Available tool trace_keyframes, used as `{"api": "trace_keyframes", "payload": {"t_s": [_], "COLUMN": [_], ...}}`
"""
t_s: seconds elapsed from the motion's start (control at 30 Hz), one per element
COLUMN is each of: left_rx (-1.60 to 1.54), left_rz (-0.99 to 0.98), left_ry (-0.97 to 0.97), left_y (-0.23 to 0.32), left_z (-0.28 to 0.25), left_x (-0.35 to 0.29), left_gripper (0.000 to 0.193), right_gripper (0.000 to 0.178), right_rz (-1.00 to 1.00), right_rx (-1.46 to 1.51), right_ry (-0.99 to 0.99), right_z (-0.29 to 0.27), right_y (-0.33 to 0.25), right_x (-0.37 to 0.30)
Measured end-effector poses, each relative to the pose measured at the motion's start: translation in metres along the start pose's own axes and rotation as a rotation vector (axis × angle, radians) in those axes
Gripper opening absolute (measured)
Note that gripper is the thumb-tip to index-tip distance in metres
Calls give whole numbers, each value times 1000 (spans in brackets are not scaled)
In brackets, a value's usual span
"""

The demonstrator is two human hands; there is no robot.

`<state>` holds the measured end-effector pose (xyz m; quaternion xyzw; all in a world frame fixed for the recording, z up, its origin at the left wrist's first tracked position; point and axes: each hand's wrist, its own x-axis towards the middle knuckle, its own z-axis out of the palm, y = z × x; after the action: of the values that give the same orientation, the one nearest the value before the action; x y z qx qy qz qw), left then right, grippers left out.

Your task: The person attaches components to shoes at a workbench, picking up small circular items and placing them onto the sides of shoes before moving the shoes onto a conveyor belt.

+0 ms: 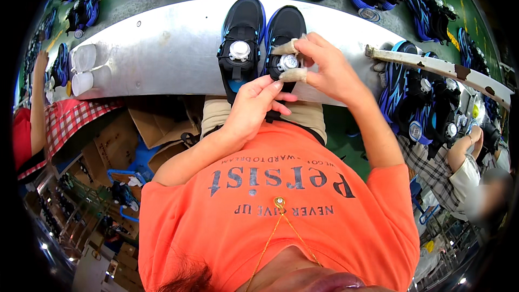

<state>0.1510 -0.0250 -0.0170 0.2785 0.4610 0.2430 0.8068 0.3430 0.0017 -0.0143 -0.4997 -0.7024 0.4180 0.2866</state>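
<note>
Two black sneakers with blue soles lie side by side on the metal table, toes pointing away from me. The left sneaker has a round white dial on its tongue and is not touched at its front. On the right sneaker sits a similar white and silver dial. My right hand, with pale cloth sleeves on its fingertips, grips around that dial. Just below it, my left hand pinches the right sneaker near its tongue; the exact spot is partly hidden by the fingers.
Two translucent plastic cups stand at the table's left end. A chipped white metal bar crosses the right side, near more sneakers. Beyond the table are several more shoes. Other people work at both sides; cardboard boxes stand below left.
</note>
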Motion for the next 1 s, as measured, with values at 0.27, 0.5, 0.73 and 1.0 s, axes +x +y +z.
{"api": "trace_keyframes", "payload": {"t_s": [0.27, 0.5, 0.73, 1.0], "left_rx": [-59, -48, -42, -92], "left_rz": [-18, -22, -64, -29], "left_ry": [12, 75, 97, 94], "left_y": [-6, -2, 0, -2], "left_z": [1, 4, 4, 4], "left_x": [1, 3, 7, 5], "left_gripper": [28, 30, 30, 28], "right_gripper": [36, 33, 27, 35], "right_rz": [128, 68, -22, 75], "right_rx": [100, 34, 142, 167], "right_ry": [172, -63, -72, -140], "right_z": [26, -3, 11, -3], "right_y": [3, -5, 23, 5], "right_x": [-6, 11, 20, 13]}}
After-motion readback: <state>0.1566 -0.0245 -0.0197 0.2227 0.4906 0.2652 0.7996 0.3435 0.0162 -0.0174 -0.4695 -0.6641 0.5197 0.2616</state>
